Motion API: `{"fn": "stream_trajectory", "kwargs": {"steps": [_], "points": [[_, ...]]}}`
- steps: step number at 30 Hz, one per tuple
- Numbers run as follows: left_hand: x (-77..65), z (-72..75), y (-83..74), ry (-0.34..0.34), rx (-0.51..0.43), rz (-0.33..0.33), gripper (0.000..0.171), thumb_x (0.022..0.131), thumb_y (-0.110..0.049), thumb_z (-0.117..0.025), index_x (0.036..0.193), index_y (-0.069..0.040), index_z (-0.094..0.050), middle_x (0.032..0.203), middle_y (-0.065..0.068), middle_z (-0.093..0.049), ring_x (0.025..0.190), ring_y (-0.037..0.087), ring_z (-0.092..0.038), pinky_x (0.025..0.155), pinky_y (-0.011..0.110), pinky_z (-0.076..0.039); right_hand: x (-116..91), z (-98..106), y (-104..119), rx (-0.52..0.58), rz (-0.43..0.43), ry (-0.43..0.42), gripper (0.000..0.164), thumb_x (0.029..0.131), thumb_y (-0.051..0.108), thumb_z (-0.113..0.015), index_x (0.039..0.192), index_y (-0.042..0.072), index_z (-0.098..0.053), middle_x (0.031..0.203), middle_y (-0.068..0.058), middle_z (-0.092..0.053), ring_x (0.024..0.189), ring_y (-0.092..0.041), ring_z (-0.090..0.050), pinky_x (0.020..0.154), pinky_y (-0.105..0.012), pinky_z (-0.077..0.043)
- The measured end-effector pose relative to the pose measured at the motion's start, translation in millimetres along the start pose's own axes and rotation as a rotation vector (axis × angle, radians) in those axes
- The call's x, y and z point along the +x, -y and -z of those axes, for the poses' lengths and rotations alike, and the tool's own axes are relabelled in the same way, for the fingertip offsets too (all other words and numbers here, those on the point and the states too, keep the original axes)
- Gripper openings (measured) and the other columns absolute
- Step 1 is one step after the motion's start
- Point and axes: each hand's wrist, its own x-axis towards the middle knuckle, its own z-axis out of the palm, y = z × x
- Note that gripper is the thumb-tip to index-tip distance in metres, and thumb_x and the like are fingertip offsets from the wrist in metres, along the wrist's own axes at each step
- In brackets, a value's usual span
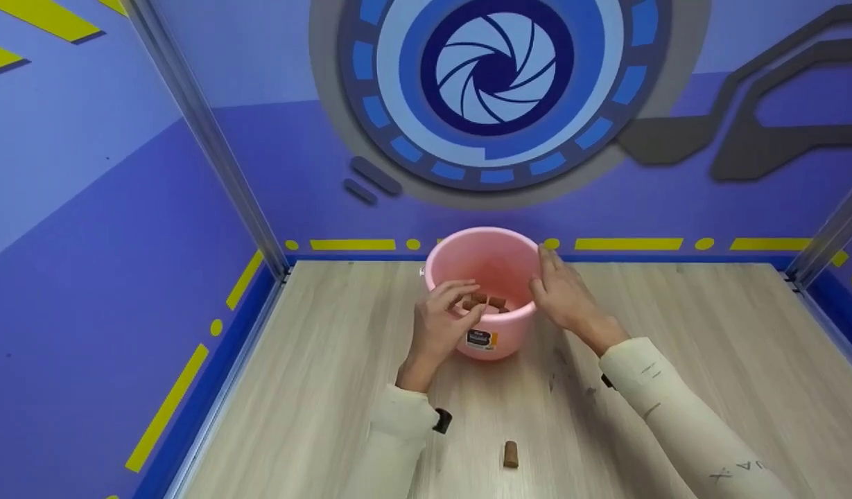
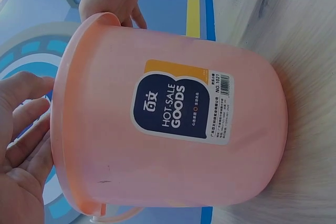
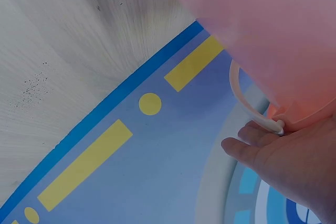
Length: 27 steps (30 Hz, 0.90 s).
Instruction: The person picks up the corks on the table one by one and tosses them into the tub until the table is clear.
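Observation:
A pink plastic bucket [image 1: 491, 339] stands upright on the table, a dark label [image 2: 178, 103] on its near side. Several short brown pieces [image 1: 497, 302] lie on its bottom. My left hand [image 1: 439, 319] is over the near left rim, fingers reaching above the opening and thumb apart from them; I see nothing held in it. At the right rim, my right hand [image 1: 568, 294] holds the bucket with its thumb at the inner edge and fingers outside, by the handle's pivot [image 3: 280, 125]. Another short brown piece [image 1: 511, 454] lies on the table near the front.
The wood-patterned table [image 1: 328, 388] meets a blue and purple printed wall [image 1: 273, 166] just behind the bucket. Metal posts [image 1: 211, 138] mark the corners. A pale handle [image 3: 239, 85] hangs on the far side of the bucket.

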Motion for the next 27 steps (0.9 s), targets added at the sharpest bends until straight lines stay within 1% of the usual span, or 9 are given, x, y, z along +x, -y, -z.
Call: {"fn": "stream_trajectory", "kwargs": {"steps": [2,4,8,11,15,20,24,27], "points": [[-0.3,0.2,-0.4,0.003,-0.001,0.002,0.031,0.078,-0.013,-0.082,0.107,-0.008,-0.074,0.107,0.003,-0.069,0.093,0.012,-0.067,0.071,0.023,-0.055,0.1,-0.5,-0.5,-0.003,0.003,-0.005,0.068,0.099,0.028,-0.035,0.151,-0.007,-0.01,0.155,-0.029,-0.018,0.141,-0.043,-0.019,0.114,-0.056,-0.017],[-0.3,0.4,-0.6,0.005,0.004,-0.001,0.03,0.078,-0.014,-0.081,0.107,-0.008,-0.074,0.107,0.003,-0.069,0.092,0.011,-0.066,0.07,0.024,-0.055,0.3,-0.7,-0.9,-0.001,0.003,-0.006,0.067,0.1,0.028,-0.036,0.151,-0.007,-0.011,0.155,-0.029,-0.018,0.141,-0.043,-0.019,0.114,-0.056,-0.016],[-1.0,0.1,-0.2,-0.005,0.003,-0.026,0.03,0.077,-0.01,-0.082,0.106,-0.006,-0.074,0.107,0.004,-0.069,0.089,0.015,-0.067,0.065,0.031,-0.056,0.3,-0.9,-1.0,0.0,-0.001,-0.004,0.067,0.1,0.029,-0.035,0.151,-0.007,-0.011,0.155,-0.028,-0.018,0.142,-0.042,-0.019,0.114,-0.056,-0.016],[-1.2,-0.4,0.0,-0.009,-0.003,-0.045,0.031,0.076,-0.008,-0.082,0.105,-0.004,-0.074,0.107,0.004,-0.069,0.089,0.018,-0.068,0.064,0.034,-0.056,0.2,-1.0,-1.5,0.003,-0.003,-0.002,0.067,0.1,0.029,-0.035,0.151,-0.007,-0.012,0.154,-0.029,-0.019,0.142,-0.042,-0.018,0.114,-0.057,-0.015],[-1.9,-0.4,-0.7,-0.01,-0.009,-0.055,0.029,0.077,-0.01,-0.081,0.105,-0.004,-0.074,0.107,0.004,-0.07,0.091,0.016,-0.067,0.066,0.03,-0.056,0.2,-1.6,-1.9,0.008,-0.01,0.005,0.067,0.1,0.029,-0.036,0.151,-0.007,-0.012,0.154,-0.029,-0.019,0.142,-0.042,-0.017,0.114,-0.058,-0.014],[-3.2,-0.3,-1.5,-0.017,-0.009,-0.057,0.029,0.077,-0.011,-0.082,0.105,-0.007,-0.075,0.107,0.003,-0.07,0.09,0.013,-0.067,0.067,0.028,-0.056,0.3,-1.7,-1.5,0.009,-0.015,0.011,0.067,0.1,0.029,-0.036,0.152,-0.006,-0.01,0.155,-0.028,-0.018,0.143,-0.042,-0.017,0.114,-0.057,-0.013],[-5.3,1.1,-3.7,-0.015,-0.024,-0.054,0.029,0.079,-0.015,-0.081,0.107,-0.01,-0.074,0.107,0.001,-0.069,0.09,0.007,-0.066,0.07,0.026,-0.056,0.6,-1.5,-1.6,0.003,-0.012,0.013,0.068,0.1,0.029,-0.036,0.152,-0.006,-0.01,0.155,-0.028,-0.018,0.142,-0.043,-0.017,0.114,-0.057,-0.014],[-8.1,2.8,-5.7,-0.01,-0.04,-0.06,0.028,0.082,-0.02,-0.078,0.109,-0.011,-0.074,0.109,-0.001,-0.069,0.091,0.008,-0.066,0.071,0.03,-0.057,0.3,-1.3,-1.6,0.003,-0.013,0.011,0.067,0.1,0.029,-0.036,0.152,-0.006,-0.01,0.155,-0.028,-0.018,0.142,-0.043,-0.017,0.114,-0.056,-0.014]]}}
